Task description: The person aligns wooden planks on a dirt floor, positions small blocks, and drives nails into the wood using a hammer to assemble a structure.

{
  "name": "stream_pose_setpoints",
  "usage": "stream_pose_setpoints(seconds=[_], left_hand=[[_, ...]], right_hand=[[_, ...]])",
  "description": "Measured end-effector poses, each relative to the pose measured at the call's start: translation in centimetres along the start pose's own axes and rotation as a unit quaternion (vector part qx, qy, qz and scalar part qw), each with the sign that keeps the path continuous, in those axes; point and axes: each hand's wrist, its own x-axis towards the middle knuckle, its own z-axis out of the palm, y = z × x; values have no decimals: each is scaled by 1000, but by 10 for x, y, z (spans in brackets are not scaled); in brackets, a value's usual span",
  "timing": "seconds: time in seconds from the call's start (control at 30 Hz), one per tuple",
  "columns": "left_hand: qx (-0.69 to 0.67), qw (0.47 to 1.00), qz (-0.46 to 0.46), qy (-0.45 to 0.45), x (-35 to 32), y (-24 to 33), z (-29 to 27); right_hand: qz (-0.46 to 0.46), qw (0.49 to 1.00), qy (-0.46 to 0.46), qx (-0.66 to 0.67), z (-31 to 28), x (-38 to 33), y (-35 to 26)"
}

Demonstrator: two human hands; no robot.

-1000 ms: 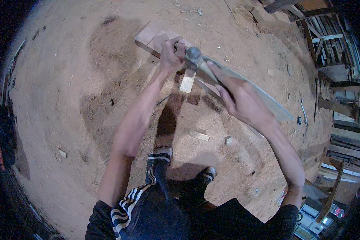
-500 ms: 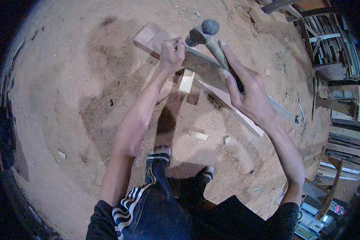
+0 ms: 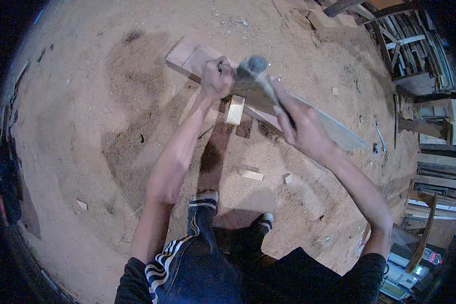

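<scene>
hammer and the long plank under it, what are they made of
Hammer: the head looks like dull grey metal with a small glint on top; the handle inside the right hand is dark, material unclear. Long plank: pale, unfinished sawn wood, likely raw timber, lying on sawdust-covered ground.

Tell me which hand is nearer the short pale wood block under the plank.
Left. The left hand is fisted just above the pale wood block; the right hand, gripping the hammer, sits farther off to its right.
</scene>
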Motion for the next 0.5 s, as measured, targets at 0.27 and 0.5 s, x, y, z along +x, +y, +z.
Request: stream_pose_setpoints(seconds=[0.27, 0.5], left_hand=[[-5, 1000, 19, 14, -1, -5, 3], [-38, 996, -67, -39, -8, 0, 4]], right_hand=[[79, 996, -39, -14, -33, 18, -27], [38, 989, -127, -72, 4, -29, 9]])
